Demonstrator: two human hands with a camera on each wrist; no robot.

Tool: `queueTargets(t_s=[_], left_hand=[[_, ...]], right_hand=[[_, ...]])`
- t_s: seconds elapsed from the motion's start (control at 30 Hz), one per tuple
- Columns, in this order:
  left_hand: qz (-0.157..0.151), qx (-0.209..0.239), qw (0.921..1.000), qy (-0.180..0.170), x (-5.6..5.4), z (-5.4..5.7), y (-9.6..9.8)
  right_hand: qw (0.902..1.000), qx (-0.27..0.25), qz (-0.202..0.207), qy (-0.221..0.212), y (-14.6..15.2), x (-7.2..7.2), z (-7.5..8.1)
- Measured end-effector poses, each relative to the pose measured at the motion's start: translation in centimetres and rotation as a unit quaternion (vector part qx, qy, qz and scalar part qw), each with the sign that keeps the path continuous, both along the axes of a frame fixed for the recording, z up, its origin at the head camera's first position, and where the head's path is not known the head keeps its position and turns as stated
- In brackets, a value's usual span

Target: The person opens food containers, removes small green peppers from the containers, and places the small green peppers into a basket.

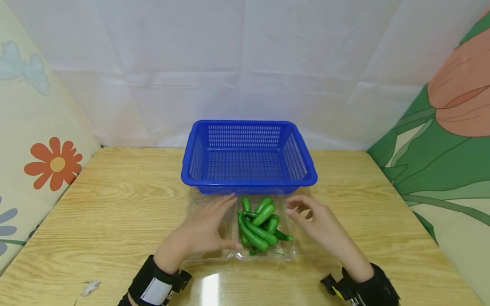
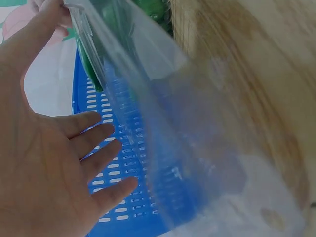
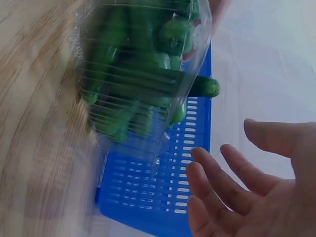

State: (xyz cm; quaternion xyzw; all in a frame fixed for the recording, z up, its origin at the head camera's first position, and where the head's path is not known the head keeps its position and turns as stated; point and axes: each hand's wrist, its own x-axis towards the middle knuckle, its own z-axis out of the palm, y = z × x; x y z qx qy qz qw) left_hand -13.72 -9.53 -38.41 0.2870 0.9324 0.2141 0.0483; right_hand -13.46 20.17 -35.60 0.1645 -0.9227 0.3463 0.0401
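A clear plastic clamshell box (image 1: 288,250) lies opened out on the table, its lid half (image 1: 196,206) to the left. Several green peppers (image 1: 250,233) are heaped in the right half. Over the lid half and the middle fold is my left hand (image 1: 199,229), fingers extended and thumb spread apart, gripping nothing. My right hand (image 1: 317,216) hovers beside the box's right edge with loosely bent fingers. In the right wrist view a gap shows between the right fingers (image 3: 212,173) and the box of peppers (image 3: 143,84). The left palm (image 2: 44,168) faces the clear plastic in the left wrist view.
A blue perforated basket (image 1: 249,183) with nothing in it stands just behind the box. The wooden table (image 1: 126,191) reaches back to a white cloth (image 1: 245,76). Flower-patterned panels (image 1: 451,170) flank both sides.
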Motion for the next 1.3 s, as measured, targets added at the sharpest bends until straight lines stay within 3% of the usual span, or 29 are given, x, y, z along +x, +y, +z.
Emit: queueTargets(t_s=[0.2, 0.37, 0.7, 1.0, 1.3], left_hand=[[0.003, 0.0, 0.9999, -0.012, 0.1, -0.3, 0.2], [0.008, 0.003, 0.9997, -0.022, 0.2, -0.5, 0.4], [0.011, 0.003, 0.9996, -0.026, 0.2, -0.5, 0.5], [0.01, -0.005, 0.9997, -0.02, 0.1, -0.6, 0.4], [0.012, -0.009, 0.9997, -0.018, 0.0, -0.8, 0.3]], right_hand=[[0.9989, 0.025, 0.025, 0.032, -0.6, 0.7, 0.1], [0.998, 0.042, 0.038, 0.029, -1.5, 1.5, 0.4], [0.9918, 0.087, 0.065, 0.066, -3.4, 3.1, 0.1], [0.9722, 0.114, 0.127, 0.161, -4.6, 4.2, -0.4], [0.9584, 0.157, 0.12, 0.206, -5.5, 4.6, -1.4]])
